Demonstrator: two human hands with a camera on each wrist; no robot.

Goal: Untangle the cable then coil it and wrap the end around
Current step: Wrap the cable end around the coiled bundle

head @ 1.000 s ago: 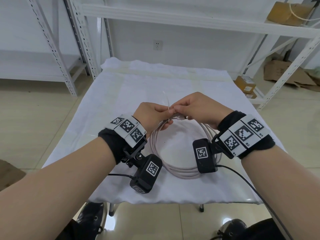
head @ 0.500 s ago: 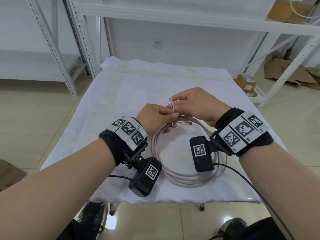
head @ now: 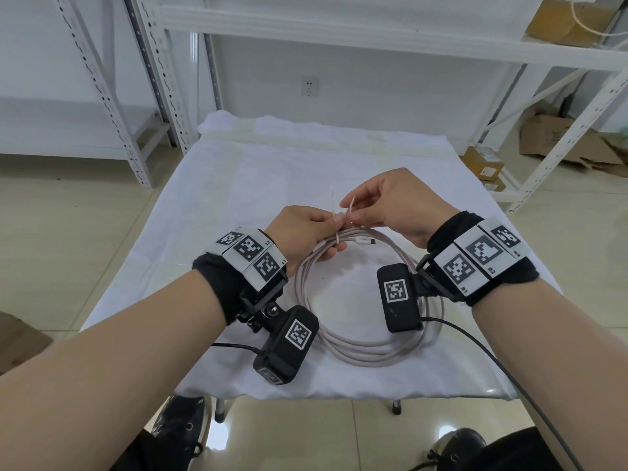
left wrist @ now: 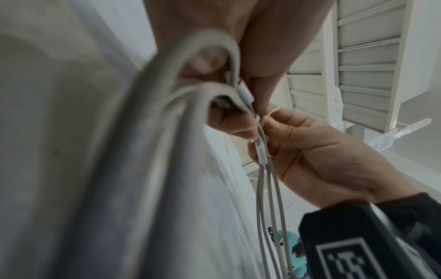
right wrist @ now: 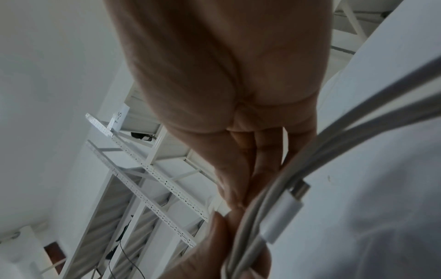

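Observation:
A pale pink cable (head: 367,351) lies coiled in several loops on the white-clothed table (head: 238,198). My left hand (head: 331,232) grips the far side of the coil, fingers curled round the bunched strands (left wrist: 262,188). A thin white twist tie (head: 336,240) circles the bundle there, and one end of it sticks up. My right hand (head: 353,212) pinches the tie's other end (left wrist: 274,110) just above the bundle. A white connector (head: 365,240) lies along the strands to the right of the tie, and shows again (right wrist: 284,217) in the right wrist view.
White metal shelving (head: 373,28) stands behind and left of the table. Cardboard boxes (head: 482,166) sit on the floor at the right. The table's near edge (head: 339,396) is just past the coil. Black camera leads (head: 492,362) trail from both wrists.
My right hand has lifted off the bundle and drawn the tie's end upward. The left hand keeps its grip on the coil, which has shifted slightly.

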